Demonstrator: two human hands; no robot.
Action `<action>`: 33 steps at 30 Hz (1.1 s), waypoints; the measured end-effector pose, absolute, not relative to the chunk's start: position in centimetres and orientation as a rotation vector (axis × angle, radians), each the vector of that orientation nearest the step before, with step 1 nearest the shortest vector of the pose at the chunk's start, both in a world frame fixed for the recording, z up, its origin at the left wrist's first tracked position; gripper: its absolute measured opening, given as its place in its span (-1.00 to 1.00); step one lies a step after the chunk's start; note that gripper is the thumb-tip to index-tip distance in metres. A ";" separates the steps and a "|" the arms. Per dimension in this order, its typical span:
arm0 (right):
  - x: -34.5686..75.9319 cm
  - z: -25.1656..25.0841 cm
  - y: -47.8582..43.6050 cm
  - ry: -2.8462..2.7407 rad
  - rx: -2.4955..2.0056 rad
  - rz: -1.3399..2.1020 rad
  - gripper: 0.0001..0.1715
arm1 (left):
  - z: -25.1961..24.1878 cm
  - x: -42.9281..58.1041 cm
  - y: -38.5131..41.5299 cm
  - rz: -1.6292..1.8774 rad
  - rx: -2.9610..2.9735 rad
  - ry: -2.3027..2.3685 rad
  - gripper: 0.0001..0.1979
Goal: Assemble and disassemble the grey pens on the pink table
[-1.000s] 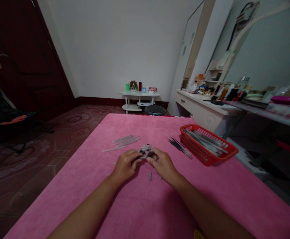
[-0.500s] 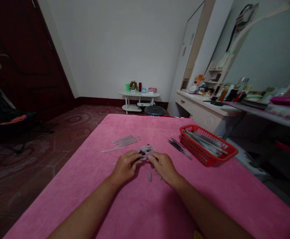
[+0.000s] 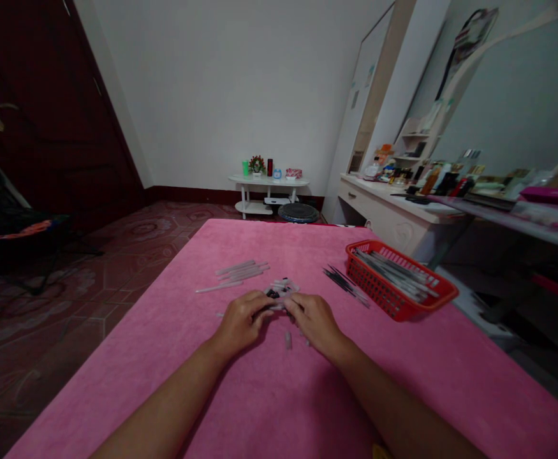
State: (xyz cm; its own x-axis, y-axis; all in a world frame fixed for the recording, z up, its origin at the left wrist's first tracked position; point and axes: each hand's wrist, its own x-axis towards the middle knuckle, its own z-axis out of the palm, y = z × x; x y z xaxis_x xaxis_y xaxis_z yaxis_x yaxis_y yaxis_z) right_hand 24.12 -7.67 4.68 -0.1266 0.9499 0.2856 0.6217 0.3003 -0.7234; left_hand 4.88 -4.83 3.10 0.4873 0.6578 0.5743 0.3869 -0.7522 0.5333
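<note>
My left hand (image 3: 241, 322) and my right hand (image 3: 314, 322) meet at the middle of a pink cloth-covered table (image 3: 269, 395), fingers curled and pinched together over a small pile of pen parts (image 3: 281, 290). What the fingertips hold is too small to make out. A short grey cap (image 3: 288, 340) lies on the cloth between my wrists. Several pale pen tubes (image 3: 240, 270) lie in a row to the upper left of my hands. Thin black refills (image 3: 344, 282) lie to the right, beside a red basket (image 3: 398, 301).
The red basket holds several pens. A dresser (image 3: 393, 213) crowded with bottles stands at the right, a small white side table (image 3: 268, 188) against the far wall. A dark door (image 3: 53, 108) and a chair (image 3: 11, 236) are at the left.
Both hands have stayed over the pile, with only slight finger movement; my right hand shifted a little nearer and lower.
</note>
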 end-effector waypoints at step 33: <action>23.9 5.1 -7.8 -1.948 -1.482 0.623 -0.50 | 2.7 4.7 -4.6 1.207 2.437 0.802 -0.82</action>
